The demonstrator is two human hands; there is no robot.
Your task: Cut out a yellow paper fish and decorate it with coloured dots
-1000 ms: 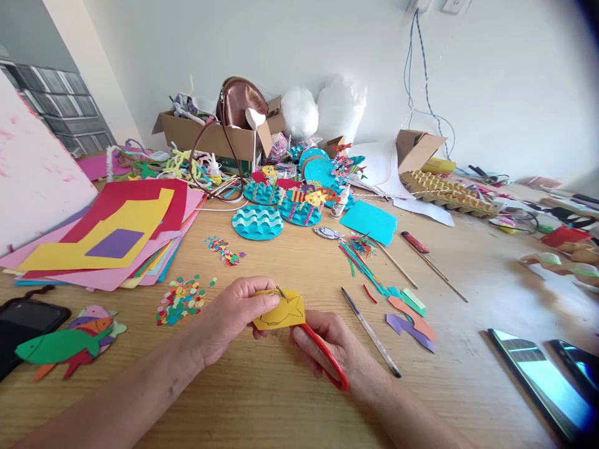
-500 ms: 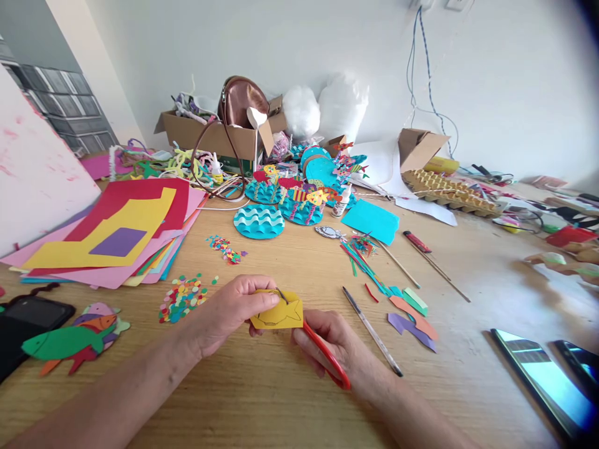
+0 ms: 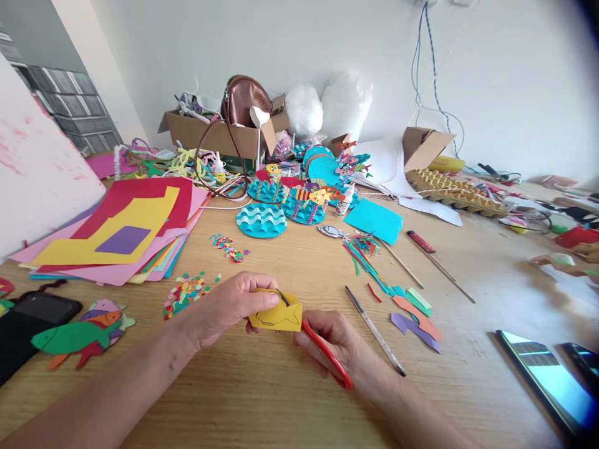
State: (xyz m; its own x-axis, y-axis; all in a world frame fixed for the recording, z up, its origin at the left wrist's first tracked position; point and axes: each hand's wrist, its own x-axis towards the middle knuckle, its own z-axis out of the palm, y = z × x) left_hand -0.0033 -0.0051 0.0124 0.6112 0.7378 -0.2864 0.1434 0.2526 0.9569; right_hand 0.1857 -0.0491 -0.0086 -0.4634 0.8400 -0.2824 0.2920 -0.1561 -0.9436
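Note:
My left hand (image 3: 234,305) pinches a small yellow paper piece (image 3: 277,317) with a fish outline drawn on it, held just above the wooden table (image 3: 281,399). My right hand (image 3: 337,346) is closed around red-handled scissors (image 3: 327,357), whose blades reach into the top of the yellow piece. Both hands are low, near the front middle of the table.
A pen (image 3: 374,330) and paper scraps (image 3: 414,315) lie right of my hands. Confetti dots (image 3: 187,293), paper fish (image 3: 75,337) and a dark phone (image 3: 28,318) are at left. Coloured sheets (image 3: 121,234), blue wave discs (image 3: 261,219), boxes (image 3: 215,137) and two screens (image 3: 547,374) surround them.
The yellow piece has turned slightly in my left hand as the scissors worked along its top edge. The view has drifted a little; my hands stay in the same spot.

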